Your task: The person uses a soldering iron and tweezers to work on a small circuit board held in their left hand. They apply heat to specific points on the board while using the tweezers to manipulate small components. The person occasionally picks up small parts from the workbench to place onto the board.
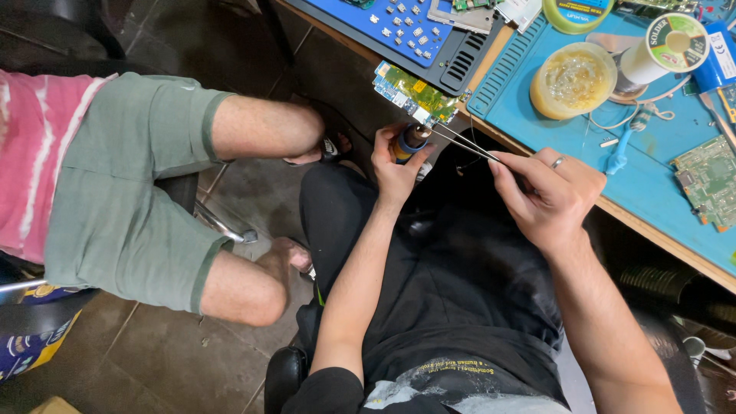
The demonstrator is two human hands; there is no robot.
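Neighbour: a person (pixel 130 184) in a pink top and green shorts sits well to the left of both hands, bare knees pointing toward them.
Left hand: the left hand (pixel 396 165) is curled shut around a small bottle (pixel 409 142), dark with a blue band, held upright over the lap.
Board: a small green and yellow circuit board (pixel 418 95) sits just above the left hand, at the worktop's edge; whether the fingers touch it I cannot tell.
Tweezers: thin metal tweezers (pixel 460 142) run from the right hand up and left, their tips at the bottle's top, just under the board.
Right hand: the right hand (pixel 550 195), a ring on one finger, is pinched closed on the tweezers' rear end, fingers bunched together.
Worktop: the worktop (pixel 659 192), covered by a blue mat, lies above and right of the right hand.
On it: a round tub of yellowish paste (pixel 573 80) above the right hand, a solder spool (pixel 661 47) further right, and a green board (pixel 709 180) at the far right.
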